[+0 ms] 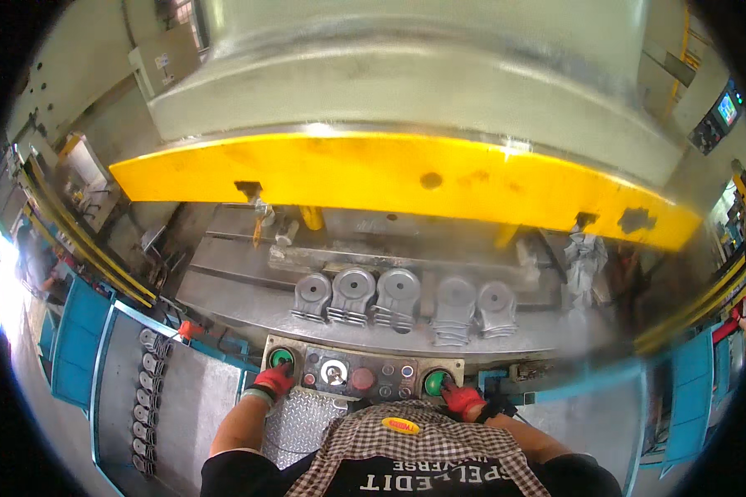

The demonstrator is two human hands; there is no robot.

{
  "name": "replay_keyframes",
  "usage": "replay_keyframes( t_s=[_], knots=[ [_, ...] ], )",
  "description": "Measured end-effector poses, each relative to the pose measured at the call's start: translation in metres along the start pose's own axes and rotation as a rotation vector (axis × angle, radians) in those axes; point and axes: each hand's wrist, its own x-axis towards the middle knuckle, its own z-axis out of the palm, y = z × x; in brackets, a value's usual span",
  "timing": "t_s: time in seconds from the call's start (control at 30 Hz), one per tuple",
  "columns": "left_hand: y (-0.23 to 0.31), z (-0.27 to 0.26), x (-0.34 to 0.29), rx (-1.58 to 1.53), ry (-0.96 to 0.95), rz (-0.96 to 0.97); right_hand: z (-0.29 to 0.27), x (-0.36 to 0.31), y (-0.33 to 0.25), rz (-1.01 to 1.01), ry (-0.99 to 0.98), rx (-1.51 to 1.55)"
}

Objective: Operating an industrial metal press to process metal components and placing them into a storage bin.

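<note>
I stand at a large press with a yellow front beam (406, 174). In a red glove, my left hand (273, 381) presses down on the green button (281, 358) at the left end of the control panel (360, 377). My right hand (462, 401), gloved the same, presses the green button (433, 382) at the panel's right end. Several grey metal stamped parts (398, 298) stand in a row on the press bed (240, 302) just beyond the panel. Both hands hold nothing.
A row of several grey parts (145, 398) lies on the blue-edged side table (191, 398) at my left. A second blue-edged table (605, 414) sits at my right. Yellow guard rails (91, 248) flank the press. A small screen (727, 108) glows at upper right.
</note>
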Motion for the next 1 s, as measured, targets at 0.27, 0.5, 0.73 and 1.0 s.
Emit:
replay_keyframes(
  t_s=[0.27, 0.5, 0.73, 1.0],
  knots=[
    [0.000, -0.013, 0.002, 0.192, -0.118, 0.019, -0.002, 0.001, 0.001, 0.038, -0.059, 0.155],
    [0.122, -0.193, 0.059, 0.158, -0.029, 0.332, -0.066, -0.016, -0.022, -0.129, -0.015, 0.050],
    [0.394, -0.301, 0.121, 0.064, 0.888, 0.615, -0.075, -0.031, -0.036, 0.143, 0.203, 0.352],
    [0.479, -0.287, 0.174, 0.231, 0.595, 0.146, -0.088, -0.083, 0.028, 0.765, 0.856, 0.442]
  ],
)
